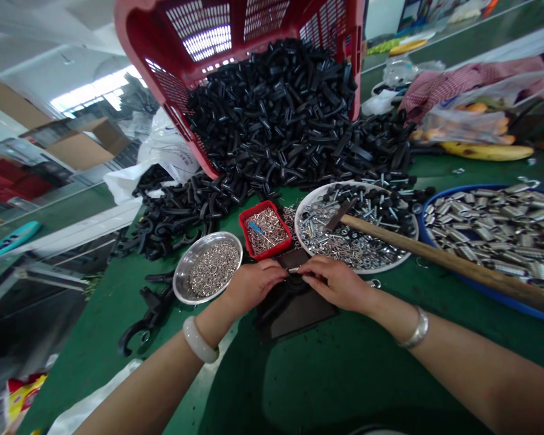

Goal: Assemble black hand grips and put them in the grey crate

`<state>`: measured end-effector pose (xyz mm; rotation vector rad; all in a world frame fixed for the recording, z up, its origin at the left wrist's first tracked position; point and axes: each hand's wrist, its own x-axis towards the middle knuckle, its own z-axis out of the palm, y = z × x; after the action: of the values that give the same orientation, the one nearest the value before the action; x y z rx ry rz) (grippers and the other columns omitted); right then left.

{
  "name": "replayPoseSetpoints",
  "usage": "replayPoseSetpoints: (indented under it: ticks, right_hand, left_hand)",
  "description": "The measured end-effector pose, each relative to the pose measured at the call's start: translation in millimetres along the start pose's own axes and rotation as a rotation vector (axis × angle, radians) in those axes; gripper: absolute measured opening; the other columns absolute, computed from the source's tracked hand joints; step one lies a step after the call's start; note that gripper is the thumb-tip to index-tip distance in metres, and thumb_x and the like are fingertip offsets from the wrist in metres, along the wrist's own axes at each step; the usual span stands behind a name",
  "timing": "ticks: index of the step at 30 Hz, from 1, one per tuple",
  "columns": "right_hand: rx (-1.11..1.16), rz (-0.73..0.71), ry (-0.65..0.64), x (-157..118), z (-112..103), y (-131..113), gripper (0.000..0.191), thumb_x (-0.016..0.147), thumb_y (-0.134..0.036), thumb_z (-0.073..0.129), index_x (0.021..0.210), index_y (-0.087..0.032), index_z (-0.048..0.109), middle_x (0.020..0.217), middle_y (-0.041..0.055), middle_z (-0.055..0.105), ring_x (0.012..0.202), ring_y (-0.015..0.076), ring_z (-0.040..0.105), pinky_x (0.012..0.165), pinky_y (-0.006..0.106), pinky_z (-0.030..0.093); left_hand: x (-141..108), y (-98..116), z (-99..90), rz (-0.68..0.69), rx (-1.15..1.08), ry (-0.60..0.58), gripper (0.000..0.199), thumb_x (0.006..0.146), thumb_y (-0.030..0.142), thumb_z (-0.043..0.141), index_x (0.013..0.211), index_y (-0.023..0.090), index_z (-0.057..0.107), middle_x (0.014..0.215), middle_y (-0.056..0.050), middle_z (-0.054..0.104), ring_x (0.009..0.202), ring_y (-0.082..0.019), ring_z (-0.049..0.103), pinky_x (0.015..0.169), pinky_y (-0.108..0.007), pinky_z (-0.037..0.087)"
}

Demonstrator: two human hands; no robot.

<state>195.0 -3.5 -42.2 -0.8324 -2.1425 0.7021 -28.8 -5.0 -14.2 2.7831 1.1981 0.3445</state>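
Note:
My left hand (254, 285) and my right hand (333, 283) meet above a dark flat pad (294, 317), their fingertips pinching a small silver metal piece (294, 270). A black plastic part (292, 290) lies under the fingers, partly hidden. Just left of my left hand is a steel dish of small metal rings (180, 284). A red tray of metal pins (265, 229) sits above the hands. Beyond my right hand, a white plate (344, 199) holds bolts and black caps, with a wooden-handled hammer (448, 263) lying across it.
A tipped red plastic crate (236, 36) spills a heap of black plastic hooks (272, 121) over the green table (344, 362). A blue tray of metal sleeves (494, 241) stands right. Bananas (487, 151) and a bagged-food pile (462, 118) lie beyond.

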Motion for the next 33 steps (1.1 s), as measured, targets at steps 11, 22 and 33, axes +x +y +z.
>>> replayPoseSetpoints:
  ticks: [11,22,33]
  right_hand:
    - [-0.036,0.017,-0.03,1.4,-3.3,-4.0,0.022,0.08,-0.015,0.048,0.097,-0.018,0.061,0.087,0.0056,0.061,0.081,0.0141,0.057,0.073,0.026,0.045]
    - [-0.574,0.289,-0.336,147.7,23.1,-18.0,0.024,0.077,-0.021,0.05,0.093,-0.011,0.065,0.097,0.0153,0.065,0.091,0.0247,0.059,0.076,0.032,0.045]
    - [-0.528,0.363,-0.284,167.7,54.5,3.8,0.029,0.066,-0.015,0.059,0.093,-0.009,0.063,0.098,0.0158,0.065,0.091,0.0236,0.06,0.076,0.027,0.044]
  left_hand:
    - [1.4,0.7,-1.6,-0.32,-0.269,0.177,0.012,0.08,0.025,0.05,0.083,0.016,0.057,0.075,0.0,0.061,0.066,-0.01,0.056,0.06,-0.021,0.044]
    - [-7.8,8.5,6.6,-0.386,-0.227,0.209,0.014,0.076,0.016,0.051,0.086,0.018,0.059,0.078,-0.002,0.063,0.067,-0.012,0.057,0.062,-0.023,0.045]
    - [-9.0,5.9,5.1,-0.345,-0.141,0.09,0.017,0.08,0.019,0.047,0.091,0.019,0.06,0.087,-0.003,0.061,0.078,-0.014,0.058,0.07,-0.024,0.045]
